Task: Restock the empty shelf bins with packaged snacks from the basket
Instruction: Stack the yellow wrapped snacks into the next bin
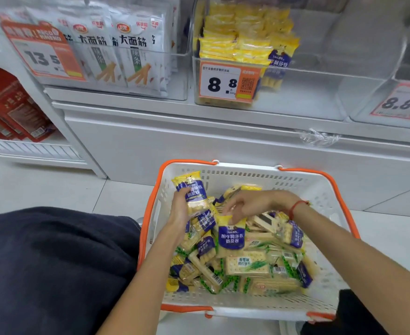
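A white basket with orange trim (247, 175) stands on the floor, filled with several yellow-and-blue snack packets and green-printed cracker packets (247, 265). My left hand (181, 209) grips a yellow-and-blue packet (192, 189) upright over the basket's left side. My right hand (245, 205) pinches the top edge of another yellow-and-blue packet (231, 235) lying on the pile. Above, a clear shelf bin (320, 97) holds a stack of the same yellow packets (242, 39) on its left part only.
Left of that bin, another clear bin holds white snack bags (126, 52) behind an orange 13.5 price tag. A second clear bin (404, 76) with an 8.8 tag is at the right. Red packets (13, 110) sit on a low rack at far left. My dark-clad knee (54, 262) is beside the basket.
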